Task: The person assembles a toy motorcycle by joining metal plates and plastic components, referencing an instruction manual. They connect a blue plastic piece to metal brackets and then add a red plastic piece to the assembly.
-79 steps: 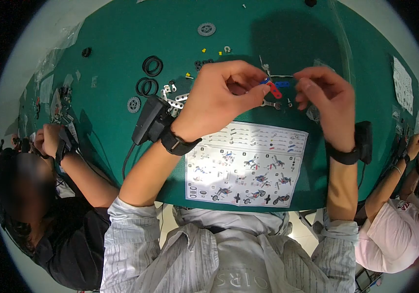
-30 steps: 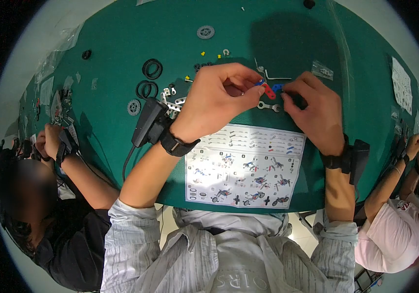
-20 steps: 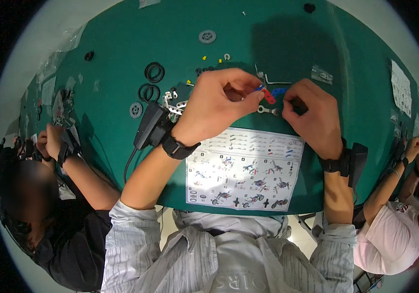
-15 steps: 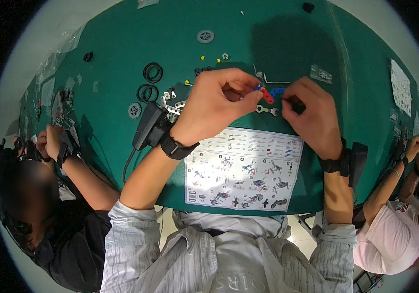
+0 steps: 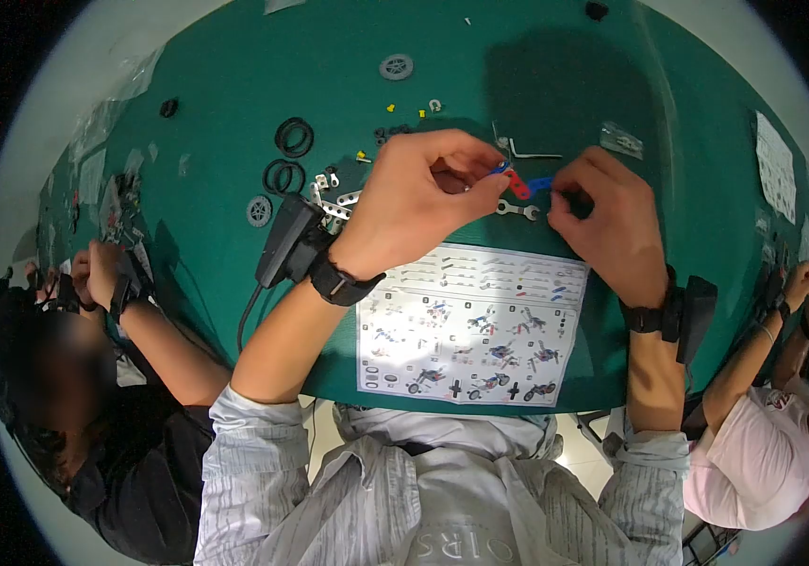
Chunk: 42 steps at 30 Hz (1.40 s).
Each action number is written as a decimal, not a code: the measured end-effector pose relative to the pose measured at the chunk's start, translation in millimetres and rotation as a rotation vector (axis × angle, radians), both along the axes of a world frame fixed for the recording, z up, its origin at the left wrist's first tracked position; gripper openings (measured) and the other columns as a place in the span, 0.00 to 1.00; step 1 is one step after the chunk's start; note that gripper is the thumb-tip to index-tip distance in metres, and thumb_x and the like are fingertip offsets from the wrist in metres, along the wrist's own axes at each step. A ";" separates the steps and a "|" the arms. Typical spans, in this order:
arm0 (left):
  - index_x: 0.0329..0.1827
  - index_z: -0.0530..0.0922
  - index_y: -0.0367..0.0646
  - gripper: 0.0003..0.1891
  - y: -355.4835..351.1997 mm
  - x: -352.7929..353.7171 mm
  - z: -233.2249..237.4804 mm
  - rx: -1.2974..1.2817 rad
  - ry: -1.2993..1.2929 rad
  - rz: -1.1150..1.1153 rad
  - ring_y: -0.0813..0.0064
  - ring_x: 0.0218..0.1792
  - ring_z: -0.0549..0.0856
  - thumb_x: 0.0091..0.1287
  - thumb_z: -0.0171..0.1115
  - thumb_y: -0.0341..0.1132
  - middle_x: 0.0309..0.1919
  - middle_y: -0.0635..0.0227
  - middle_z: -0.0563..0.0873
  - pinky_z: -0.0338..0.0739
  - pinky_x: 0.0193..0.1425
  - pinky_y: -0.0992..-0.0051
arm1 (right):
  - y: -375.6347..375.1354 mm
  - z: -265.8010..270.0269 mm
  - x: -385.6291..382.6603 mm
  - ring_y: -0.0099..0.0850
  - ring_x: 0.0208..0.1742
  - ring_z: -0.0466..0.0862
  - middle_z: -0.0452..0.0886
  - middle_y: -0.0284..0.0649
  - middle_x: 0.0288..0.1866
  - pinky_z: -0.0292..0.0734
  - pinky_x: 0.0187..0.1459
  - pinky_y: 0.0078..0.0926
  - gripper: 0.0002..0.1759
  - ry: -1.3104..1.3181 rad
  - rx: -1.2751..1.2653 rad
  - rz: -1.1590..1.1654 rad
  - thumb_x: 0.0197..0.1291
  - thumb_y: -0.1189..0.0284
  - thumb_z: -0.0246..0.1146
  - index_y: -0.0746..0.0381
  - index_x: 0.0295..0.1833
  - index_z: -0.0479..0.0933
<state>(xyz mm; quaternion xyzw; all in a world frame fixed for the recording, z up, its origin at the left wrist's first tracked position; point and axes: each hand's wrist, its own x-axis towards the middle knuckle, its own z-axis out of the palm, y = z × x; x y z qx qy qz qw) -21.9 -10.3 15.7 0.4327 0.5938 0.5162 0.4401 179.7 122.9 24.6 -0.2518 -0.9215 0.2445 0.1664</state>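
My left hand (image 5: pixel 428 193) pinches a small red perforated strip (image 5: pixel 517 185) between thumb and fingers, with a bit of blue showing at its upper end. From the right, my right hand (image 5: pixel 607 208) grips a blue perforated strip (image 5: pixel 539 184), whose left end meets the red one in this view. The fingertips hide part of both pieces. Just below them a small metal wrench (image 5: pixel 518 210) lies on the green table, and an L-shaped hex key (image 5: pixel 534 155) lies above. Nearer my body is a printed instruction sheet (image 5: pixel 470 325) with assembly drawings.
Black rubber tyres (image 5: pixel 294 138), a grey wheel (image 5: pixel 259 211) and metal perforated strips (image 5: pixel 333 209) lie left of my left hand. Another grey wheel (image 5: pixel 397 67) is farther back. A small plastic bag (image 5: pixel 621 140) sits behind my right hand. Other people work at both sides.
My right hand has shifted slightly right and down, still on the blue strip. The blue strip now sits a little lower, closer to the red one. The left hand is nearly still.
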 end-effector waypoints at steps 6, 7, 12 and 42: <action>0.53 0.85 0.30 0.11 0.1 1.6 -0.1 -0.042 0.030 -0.008 0.84 0.41 0.87 0.70 0.72 0.24 0.40 0.67 0.91 0.82 0.46 0.82 | -7.8 6.9 -3.3 0.28 0.30 0.87 0.85 0.39 0.35 0.82 0.34 0.26 0.09 0.191 -0.259 -0.035 0.50 0.81 0.73 0.64 0.38 0.83; 0.53 0.85 0.31 0.11 0.2 2.0 0.7 -0.048 0.032 -0.015 0.84 0.41 0.87 0.69 0.72 0.24 0.40 0.67 0.91 0.83 0.46 0.82 | -9.2 8.5 -3.6 0.26 0.30 0.86 0.85 0.38 0.34 0.82 0.34 0.25 0.09 0.237 -0.297 -0.022 0.50 0.82 0.73 0.64 0.38 0.83; 0.53 0.86 0.32 0.11 -1.0 9.0 -1.7 -0.039 0.037 -0.051 0.83 0.41 0.88 0.69 0.72 0.24 0.42 0.65 0.91 0.84 0.47 0.81 | -17.6 3.9 -6.9 0.22 0.30 0.84 0.85 0.35 0.33 0.79 0.33 0.21 0.10 0.429 -0.451 0.072 0.50 0.83 0.73 0.63 0.39 0.84; 0.56 0.86 0.33 0.14 -2.2 11.9 2.5 -0.032 0.075 -0.077 0.81 0.43 0.89 0.70 0.73 0.28 0.45 0.63 0.92 0.84 0.49 0.78 | -11.8 -9.4 -5.5 0.19 0.46 0.84 0.84 0.33 0.44 0.83 0.52 0.20 0.07 0.439 -1.023 0.098 0.63 0.84 0.69 0.66 0.46 0.81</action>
